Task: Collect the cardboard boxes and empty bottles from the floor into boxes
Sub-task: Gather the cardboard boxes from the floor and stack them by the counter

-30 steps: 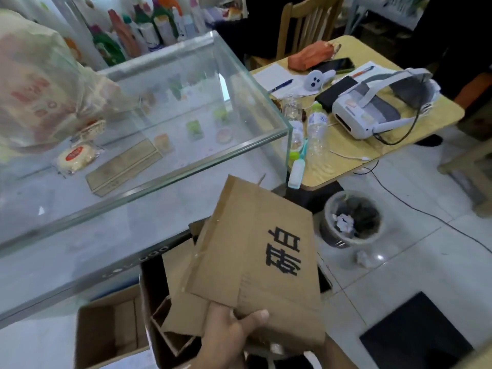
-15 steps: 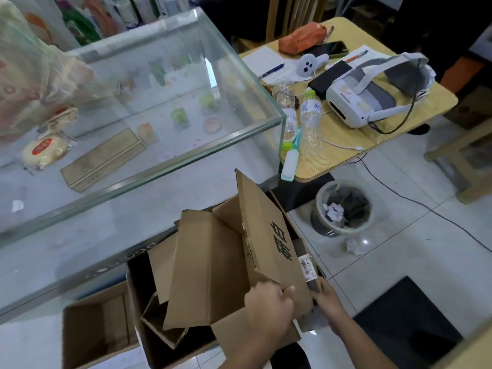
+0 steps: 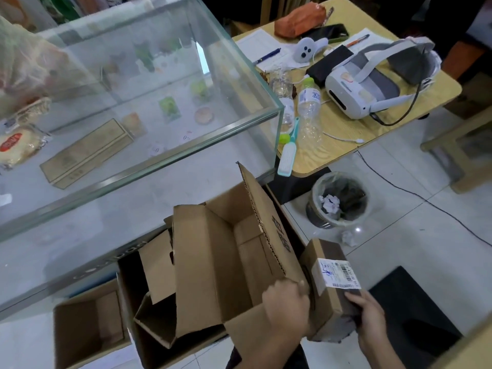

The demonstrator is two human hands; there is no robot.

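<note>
Through the head camera, our left hand (image 3: 286, 302) curled its fingers over the lower corner of a large folded cardboard sheet (image 3: 213, 265). One panel of the sheet, printed with black characters, stood tilted upward. The sheet sat inside a dark open box (image 3: 133, 294) on the floor, against the base of the glass display case (image 3: 159, 107), with other flattened pieces beside it. Our right hand (image 3: 370, 314) gripped the near end of a small cardboard box (image 3: 330, 299) bearing a white shipping label. That box was held just right of the sheet and touched our left hand. A second open carton (image 3: 80, 339) stood left of the dark box. Empty bottles (image 3: 308, 110) stood on the wooden table (image 3: 332, 147), with a waste bin (image 3: 338, 202) on the tiles below.
</note>
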